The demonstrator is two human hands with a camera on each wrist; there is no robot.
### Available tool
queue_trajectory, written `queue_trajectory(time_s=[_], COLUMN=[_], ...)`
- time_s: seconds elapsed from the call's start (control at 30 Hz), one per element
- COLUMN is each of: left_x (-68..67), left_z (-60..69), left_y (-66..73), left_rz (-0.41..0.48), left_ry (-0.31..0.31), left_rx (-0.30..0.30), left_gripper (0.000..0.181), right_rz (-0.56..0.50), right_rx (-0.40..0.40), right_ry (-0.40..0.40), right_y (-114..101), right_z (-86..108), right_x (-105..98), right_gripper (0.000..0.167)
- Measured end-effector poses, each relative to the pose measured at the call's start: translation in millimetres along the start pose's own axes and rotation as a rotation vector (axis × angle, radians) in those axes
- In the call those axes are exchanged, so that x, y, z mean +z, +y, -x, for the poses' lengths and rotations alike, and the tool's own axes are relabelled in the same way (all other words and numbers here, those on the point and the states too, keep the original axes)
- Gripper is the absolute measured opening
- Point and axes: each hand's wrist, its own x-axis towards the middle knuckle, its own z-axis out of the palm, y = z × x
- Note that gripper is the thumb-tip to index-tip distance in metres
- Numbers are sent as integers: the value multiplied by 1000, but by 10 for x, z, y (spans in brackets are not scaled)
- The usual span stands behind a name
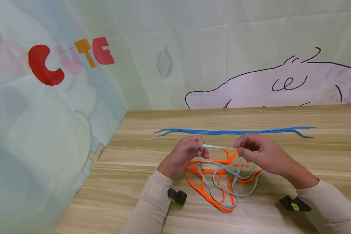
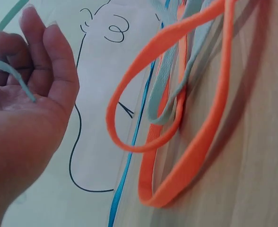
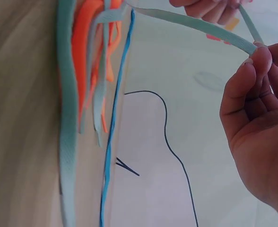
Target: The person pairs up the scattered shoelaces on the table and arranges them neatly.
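Observation:
A pale grey-green shoelace (image 1: pixel 219 146) is stretched between both hands, above the table. Near one end, my left hand (image 1: pixel 185 152) pinches it between thumb and finger; in the left wrist view the short tail of the lace (image 2: pixel 18 78) lies across the palm. My right hand (image 1: pixel 264 152) pinches the same lace between thumb and forefinger, seen closely as the right hand (image 3: pixel 262 127) in the right wrist view. Below the hands, the rest of that lace lies loosely looped among orange shoelaces (image 1: pixel 206 195) on the table.
Two blue shoelaces (image 1: pixel 216 132) lie straight, side by side, farther back on the wooden table (image 1: pixel 120 185). A printed cloth (image 1: pixel 175 65) hangs behind the table and along its left side. Each wrist bears a small black camera mount (image 1: pixel 177 196).

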Motion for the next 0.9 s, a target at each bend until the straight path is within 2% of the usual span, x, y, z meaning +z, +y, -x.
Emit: queue_trajectory(time_s=[0.3, 0.57, 0.9], left_x=[-89, -177, -238], left_z=[-4, 6, 5], left_y=[-46, -69, -82], left_rz=[57, 172, 203], left_ry=[60, 152, 210], left_rx=[37, 63, 46], left_gripper=[27, 26, 26], right_rz=[85, 113, 107], right_rx=[13, -24, -36], right_ry=[44, 79, 74], right_y=[-52, -93, -132], right_z=[15, 16, 30], right_x=[-114, -213, -282], right_gripper=[10, 11, 12])
